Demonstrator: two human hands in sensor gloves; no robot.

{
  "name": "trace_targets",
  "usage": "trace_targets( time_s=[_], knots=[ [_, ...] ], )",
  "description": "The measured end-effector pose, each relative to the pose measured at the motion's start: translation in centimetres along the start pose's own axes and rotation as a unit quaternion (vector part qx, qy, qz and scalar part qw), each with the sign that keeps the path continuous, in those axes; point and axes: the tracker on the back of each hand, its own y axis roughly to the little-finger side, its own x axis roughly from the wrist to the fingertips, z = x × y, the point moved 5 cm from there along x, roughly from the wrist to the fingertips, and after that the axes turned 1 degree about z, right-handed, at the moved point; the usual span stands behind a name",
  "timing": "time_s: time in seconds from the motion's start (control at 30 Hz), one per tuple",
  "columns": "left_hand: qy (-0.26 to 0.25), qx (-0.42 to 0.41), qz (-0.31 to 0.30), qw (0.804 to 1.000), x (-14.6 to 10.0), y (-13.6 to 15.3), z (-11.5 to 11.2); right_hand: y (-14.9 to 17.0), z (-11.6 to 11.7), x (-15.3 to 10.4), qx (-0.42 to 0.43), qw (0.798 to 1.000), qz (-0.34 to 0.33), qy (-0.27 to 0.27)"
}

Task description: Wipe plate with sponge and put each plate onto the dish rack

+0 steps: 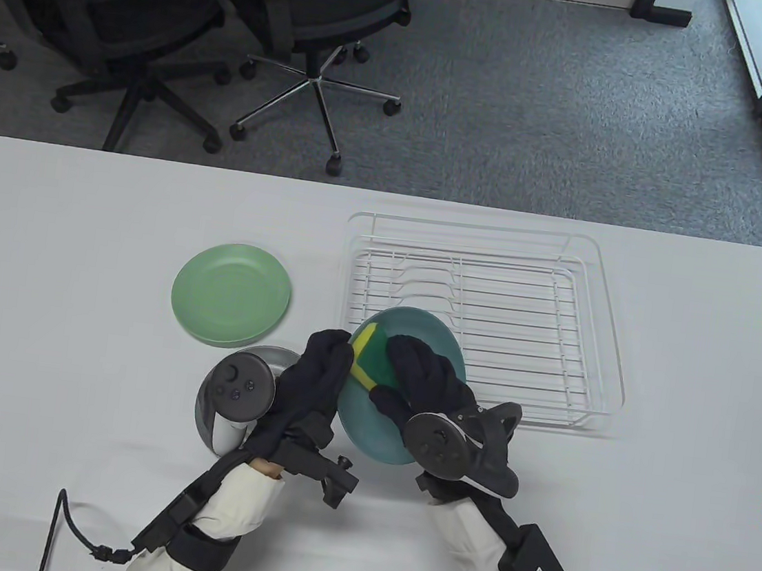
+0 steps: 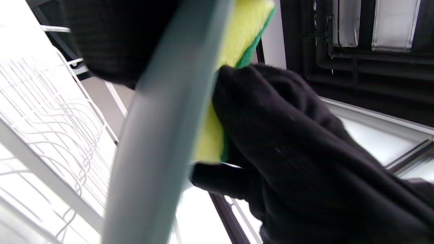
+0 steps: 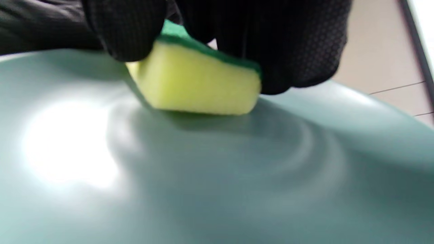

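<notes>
A teal plate (image 1: pixel 374 423) is held up and tilted above the table just in front of the dish rack (image 1: pixel 482 312). My left hand (image 1: pixel 321 375) grips its left rim, seen edge-on as the teal plate (image 2: pixel 159 135) in the left wrist view. My right hand (image 1: pixel 421 381) grips a yellow-and-green sponge (image 1: pixel 369 357) and presses it on the plate's face. Up close, the sponge (image 3: pixel 196 81) sits flat on the teal plate (image 3: pixel 217 176) under the fingers (image 3: pixel 288 44). A light green plate (image 1: pixel 230 295) lies flat on the table to the left.
A grey plate (image 1: pixel 261 357) lies on the table under my left hand, mostly hidden by the tracker. The white wire dish rack holds nothing. Office chairs (image 1: pixel 178 18) stand on the carpet beyond the table's far edge.
</notes>
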Motion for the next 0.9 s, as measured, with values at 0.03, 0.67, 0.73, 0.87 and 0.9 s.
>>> trace_targets(
  time_s=[0.03,0.67,0.73,0.87,0.9],
  knots=[
    [0.002,0.004,-0.004,1.000,0.0,-0.2,-0.2,0.4,0.0,0.0,0.002,1.000,0.009,0.007],
    [-0.067,-0.032,0.037,0.997,-0.1,1.5,3.0,1.1,2.8,-0.1,-0.052,0.966,0.018,-0.253],
    [-0.069,-0.028,0.041,0.996,0.0,1.7,3.1,-0.1,3.0,-0.3,-0.009,0.961,-0.015,-0.276],
    [-0.066,-0.024,0.044,0.997,0.0,1.9,2.9,-2.3,2.9,-0.6,0.061,0.956,-0.069,-0.278],
    [-0.063,-0.023,0.044,0.997,0.0,1.9,2.7,-2.7,2.8,-0.6,0.062,0.960,-0.074,-0.265]
  ],
)
